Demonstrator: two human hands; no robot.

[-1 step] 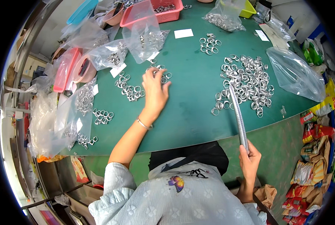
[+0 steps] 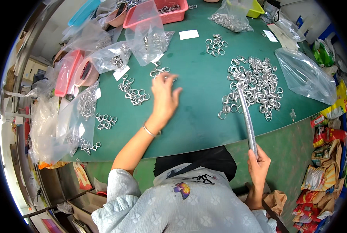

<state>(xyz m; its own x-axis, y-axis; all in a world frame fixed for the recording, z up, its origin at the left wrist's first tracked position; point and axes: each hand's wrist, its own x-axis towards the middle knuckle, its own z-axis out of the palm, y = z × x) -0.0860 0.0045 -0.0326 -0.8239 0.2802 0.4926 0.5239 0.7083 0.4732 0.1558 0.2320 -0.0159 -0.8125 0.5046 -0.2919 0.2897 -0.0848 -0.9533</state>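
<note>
In my right hand (image 2: pixel 258 165) is a long silver ring mandrel (image 2: pixel 248 120) with fine markings, my fingers wrapped round its near end. Its far tip reaches the left edge of a big pile of silver rings (image 2: pixel 258 85). My left hand (image 2: pixel 165 97), a bangle on its wrist, hovers over the table just by a small cluster of rings (image 2: pixel 158 70) and partly covers it. Its thumb stands apart from the fingers, which are blurred at the tips; I see nothing held there. Another group of rings (image 2: pixel 136 96) lies to its left.
Clear plastic bags of rings (image 2: pixel 89 103) and a pink basket (image 2: pixel 177 15) crowd the left and far side of the green table (image 2: pixel 196 112). A flat clear bag (image 2: pixel 305 75) lies at right. White paper slips (image 2: pixel 189 34) and further small ring groups (image 2: pixel 216 46) are spread about.
My left hand has shifted slightly right, off the small ring cluster, showing more of those rings. My right hand and the ring mandrel stay in place.
</note>
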